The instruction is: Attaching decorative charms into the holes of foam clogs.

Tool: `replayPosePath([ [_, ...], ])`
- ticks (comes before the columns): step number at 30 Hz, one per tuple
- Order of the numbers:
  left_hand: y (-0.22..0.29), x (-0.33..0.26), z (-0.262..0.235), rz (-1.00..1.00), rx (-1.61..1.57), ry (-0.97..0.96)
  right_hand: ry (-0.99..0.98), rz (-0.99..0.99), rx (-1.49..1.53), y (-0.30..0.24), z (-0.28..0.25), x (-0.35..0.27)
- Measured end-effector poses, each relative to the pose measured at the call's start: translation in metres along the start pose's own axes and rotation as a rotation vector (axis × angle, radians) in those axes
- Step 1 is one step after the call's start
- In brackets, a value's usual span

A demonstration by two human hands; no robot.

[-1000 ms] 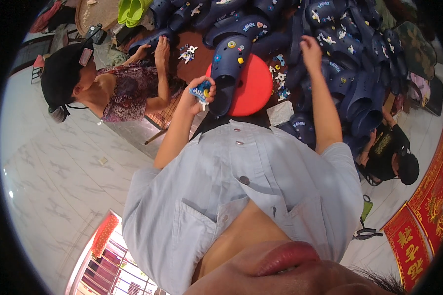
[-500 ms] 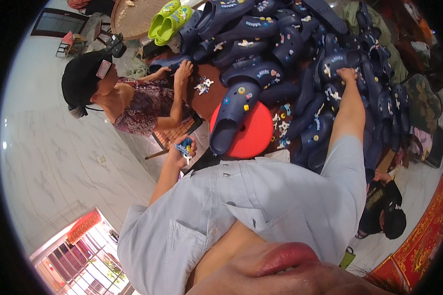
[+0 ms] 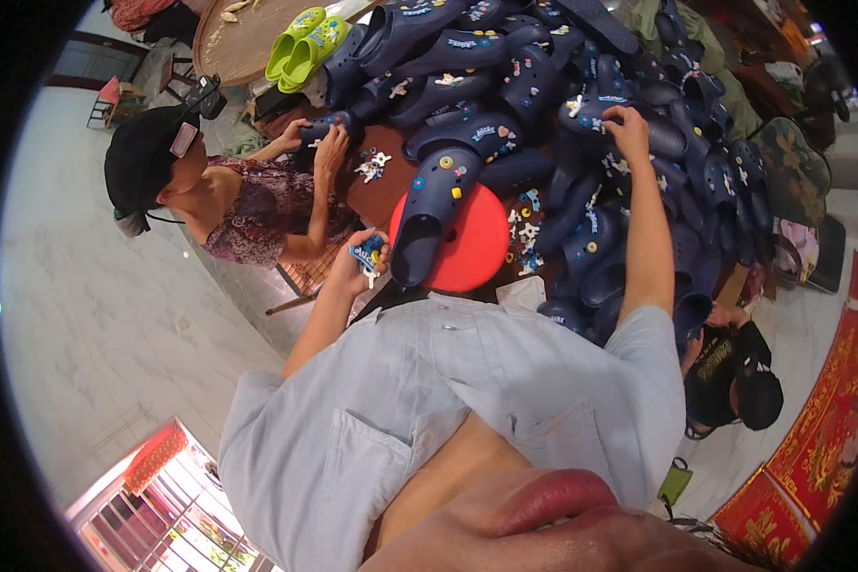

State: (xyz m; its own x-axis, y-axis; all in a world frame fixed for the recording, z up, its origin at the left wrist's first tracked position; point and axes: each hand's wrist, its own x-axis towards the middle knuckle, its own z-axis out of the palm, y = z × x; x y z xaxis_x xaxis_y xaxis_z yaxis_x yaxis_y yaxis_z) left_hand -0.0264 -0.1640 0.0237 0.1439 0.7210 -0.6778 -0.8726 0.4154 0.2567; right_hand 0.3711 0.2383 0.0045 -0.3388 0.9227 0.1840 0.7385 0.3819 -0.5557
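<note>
My left hand (image 3: pixel 360 267) is closed round several small shoe charms (image 3: pixel 366 252), blue, white and yellow, in front of my chest. With the fingers of my right hand (image 3: pixel 627 133) I grip a navy clog (image 3: pixel 591 113) at the pile, its upper dotted with charms. Between my hands, another navy clog (image 3: pixel 439 205) with yellow and blue charms rests on a round red stool-like disc (image 3: pixel 477 243). Loose charms (image 3: pixel 522 234) lie just right of the disc.
Navy clogs (image 3: pixel 453 52) are heaped across the far side and right. Left, a co-worker (image 3: pixel 243 200) handles a navy clog (image 3: pixel 330 128) beside loose charms (image 3: pixel 373 165). Lime green clogs (image 3: pixel 310 52) stand near a round woven tray (image 3: pixel 221 52). Another person (image 3: pixel 734 381) is at lower right.
My right hand has moved left with the clog in its grip. My left hand stays closed on the charms. The co-worker has raised a clog between both hands.
</note>
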Motion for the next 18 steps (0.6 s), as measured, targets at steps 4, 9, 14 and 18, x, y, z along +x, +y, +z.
replayPosePath([
  [4, -0.009, 0.007, 0.009, -0.049, -0.009, -0.003, 0.158, 0.237, 0.426, -0.048, -0.006, -0.078],
  [9, -0.021, 0.017, 0.001, -0.067, -0.002, -0.05, 0.108, 0.676, 1.423, -0.095, 0.007, -0.169],
  [14, -0.037, 0.011, -0.005, -0.075, -0.005, -0.091, 0.067, 0.809, 1.845, -0.151, 0.028, -0.227],
  [18, -0.051, 0.003, -0.006, -0.052, 0.005, -0.09, -0.006, 0.815, 1.944, -0.185, 0.061, -0.243],
])
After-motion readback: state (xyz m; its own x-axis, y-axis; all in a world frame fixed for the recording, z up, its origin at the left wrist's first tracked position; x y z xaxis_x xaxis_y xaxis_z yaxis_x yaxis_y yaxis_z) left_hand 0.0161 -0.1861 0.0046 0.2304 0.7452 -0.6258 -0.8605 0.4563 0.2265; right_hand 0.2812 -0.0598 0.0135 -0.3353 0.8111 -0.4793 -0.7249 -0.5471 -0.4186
